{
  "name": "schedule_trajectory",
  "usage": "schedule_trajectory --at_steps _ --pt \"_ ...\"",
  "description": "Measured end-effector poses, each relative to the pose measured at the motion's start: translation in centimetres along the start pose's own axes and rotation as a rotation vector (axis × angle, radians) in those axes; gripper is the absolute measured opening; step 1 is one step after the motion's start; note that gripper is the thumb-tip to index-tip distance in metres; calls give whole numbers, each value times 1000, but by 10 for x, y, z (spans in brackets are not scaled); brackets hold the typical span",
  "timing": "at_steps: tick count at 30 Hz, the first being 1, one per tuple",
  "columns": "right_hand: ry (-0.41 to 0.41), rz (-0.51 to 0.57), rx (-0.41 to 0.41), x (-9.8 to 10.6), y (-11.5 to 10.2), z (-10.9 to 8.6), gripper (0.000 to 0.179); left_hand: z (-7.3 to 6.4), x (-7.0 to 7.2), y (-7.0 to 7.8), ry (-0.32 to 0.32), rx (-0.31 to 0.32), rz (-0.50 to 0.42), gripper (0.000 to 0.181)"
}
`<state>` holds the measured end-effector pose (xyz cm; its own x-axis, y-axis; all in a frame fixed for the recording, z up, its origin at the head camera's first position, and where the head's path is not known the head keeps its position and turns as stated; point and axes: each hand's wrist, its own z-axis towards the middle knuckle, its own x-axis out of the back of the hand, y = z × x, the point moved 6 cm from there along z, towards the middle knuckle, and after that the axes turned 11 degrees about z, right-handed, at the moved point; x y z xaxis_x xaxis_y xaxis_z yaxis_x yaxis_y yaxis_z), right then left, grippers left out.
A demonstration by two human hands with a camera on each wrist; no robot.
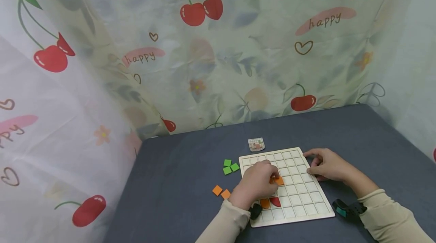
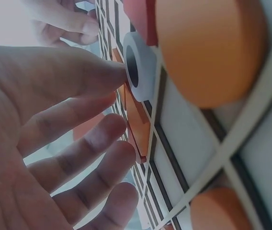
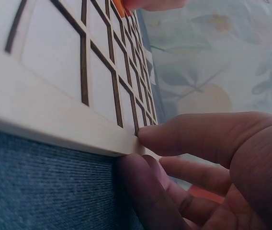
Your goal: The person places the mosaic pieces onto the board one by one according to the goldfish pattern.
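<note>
A pale wooden grid board [image 1: 299, 188] lies on the table. Over its left half, my left hand [image 1: 257, 182] pinches an orange tile [image 1: 271, 180] between thumb and index finger; its other fingers are loosely bent. Another orange tile [image 1: 279, 181] sits beside the fingertips. Close by the thumb, a white ring piece [image 2: 143, 67] stands on the board. A rounded orange piece [image 1: 265, 203] and a red piece [image 1: 275, 201] lie nearer the front. At the board's right edge, my right hand [image 1: 327, 165] grips the rim with thumb [image 3: 188, 136] and fingers.
Several green tiles [image 1: 227, 170] lie left of the board, and loose orange tiles [image 1: 217, 190] are nearer the front. A small printed picture card [image 1: 256, 144] is behind the board. Dark cloth [image 1: 170, 182] covers the table, with a patterned curtain [image 1: 238, 65] behind.
</note>
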<state>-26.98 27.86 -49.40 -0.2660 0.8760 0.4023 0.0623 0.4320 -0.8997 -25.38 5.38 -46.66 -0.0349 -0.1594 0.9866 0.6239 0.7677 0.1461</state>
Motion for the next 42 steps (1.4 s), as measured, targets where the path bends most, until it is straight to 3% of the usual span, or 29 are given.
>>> schedule_trajectory --at_steps 6,13,20,30,36,42 --pt "-5 7 -1 -1 2 1 64 -1 2 0 12 -3 15 22" --pt "-10 12 -2 0 2 2 65 -9 10 -10 29 14 -59 22" --pt "-7 4 -3 0 3 3 65 -28 24 -46 79 97 -155 17" --pt "-11 6 1 0 5 3 66 -67 37 -107 107 253 -159 20" --pt "-10 5 6 2 4 2 66 -79 38 -126 99 300 -154 23" --pt "-16 10 5 0 5 2 65 -89 34 -137 51 332 -140 23"
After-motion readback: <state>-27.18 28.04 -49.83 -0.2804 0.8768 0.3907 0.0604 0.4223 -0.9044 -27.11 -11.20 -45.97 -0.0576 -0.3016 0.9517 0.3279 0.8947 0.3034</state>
